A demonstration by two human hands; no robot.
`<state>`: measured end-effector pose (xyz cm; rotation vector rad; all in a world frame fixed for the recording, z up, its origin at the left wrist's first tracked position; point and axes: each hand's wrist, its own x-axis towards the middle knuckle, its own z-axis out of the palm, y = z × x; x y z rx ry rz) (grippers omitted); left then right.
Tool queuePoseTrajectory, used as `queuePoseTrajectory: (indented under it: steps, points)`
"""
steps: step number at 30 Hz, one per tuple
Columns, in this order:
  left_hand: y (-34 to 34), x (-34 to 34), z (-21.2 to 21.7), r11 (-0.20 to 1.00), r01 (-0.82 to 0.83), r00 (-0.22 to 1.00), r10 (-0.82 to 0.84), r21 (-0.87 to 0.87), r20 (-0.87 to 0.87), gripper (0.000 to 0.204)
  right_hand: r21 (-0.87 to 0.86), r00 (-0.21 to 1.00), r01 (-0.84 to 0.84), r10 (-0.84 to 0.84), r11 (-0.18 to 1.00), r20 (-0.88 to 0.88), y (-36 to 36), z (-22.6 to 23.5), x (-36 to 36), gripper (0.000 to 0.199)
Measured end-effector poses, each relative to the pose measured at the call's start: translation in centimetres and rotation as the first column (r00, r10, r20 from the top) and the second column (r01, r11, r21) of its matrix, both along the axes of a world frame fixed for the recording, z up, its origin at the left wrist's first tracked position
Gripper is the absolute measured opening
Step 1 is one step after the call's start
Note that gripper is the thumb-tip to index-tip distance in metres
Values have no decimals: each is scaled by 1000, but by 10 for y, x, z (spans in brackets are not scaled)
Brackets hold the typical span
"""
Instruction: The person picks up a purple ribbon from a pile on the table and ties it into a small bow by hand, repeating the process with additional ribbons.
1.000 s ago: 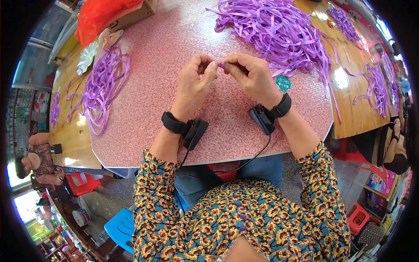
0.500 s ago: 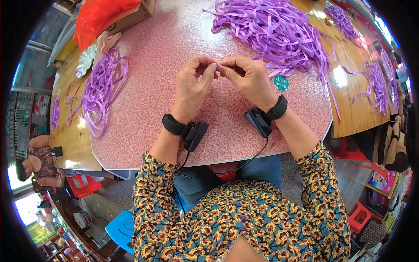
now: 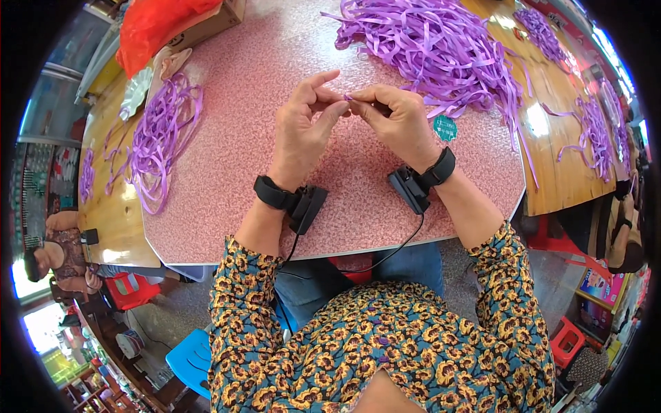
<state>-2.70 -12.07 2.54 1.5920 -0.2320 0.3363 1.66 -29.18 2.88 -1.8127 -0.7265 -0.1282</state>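
Note:
Over the pink speckled table (image 3: 227, 131), my two hands meet fingertip to fingertip. A short bit of purple ribbon (image 3: 348, 98) shows between them; most of it is hidden by the fingers. My right hand (image 3: 398, 122) pinches it with thumb and forefinger. The thumb and a bent finger of my left hand (image 3: 303, 134) close at the same spot, while its forefinger points up and away. Beyond my right hand lies a big heap of purple ribbons (image 3: 441, 55). A round green sticker (image 3: 445, 129) is on the tabletop beside my right hand.
A looser bunch of purple ribbons (image 3: 162, 138) hangs over the table's left side. At the far left are a red plastic bag (image 3: 162, 31) and a cardboard box (image 3: 210, 27). More ribbons (image 3: 593, 134) lie on the wooden table at right. People sit on both sides.
My left forefinger has lifted off the pinch and straightened upward. My right hand keeps its pinch, and both hands stay in nearly the same place.

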Motion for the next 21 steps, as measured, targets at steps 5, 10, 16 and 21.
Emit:
queuePoseTrajectory:
  steps: [5,10,16,21]
  points:
    - [0,-1,2,1000,18,1000,-18,8,6,40,27,996,-84,83,996,45,-2,1,4,12]
    - [-1,-1,-3,996,-50,998,46,78,46,39,-30,996,-72,74,997,57,0,2,2,13]
    - [-4,-3,3,929,-194,974,145,314,175,37,-58,981,-144,135,988,-136,-3,-8,10,23]
    - [-2,-3,2,925,-208,973,161,317,168,32,61,908,-267,272,962,-319,-3,-2,9,23]
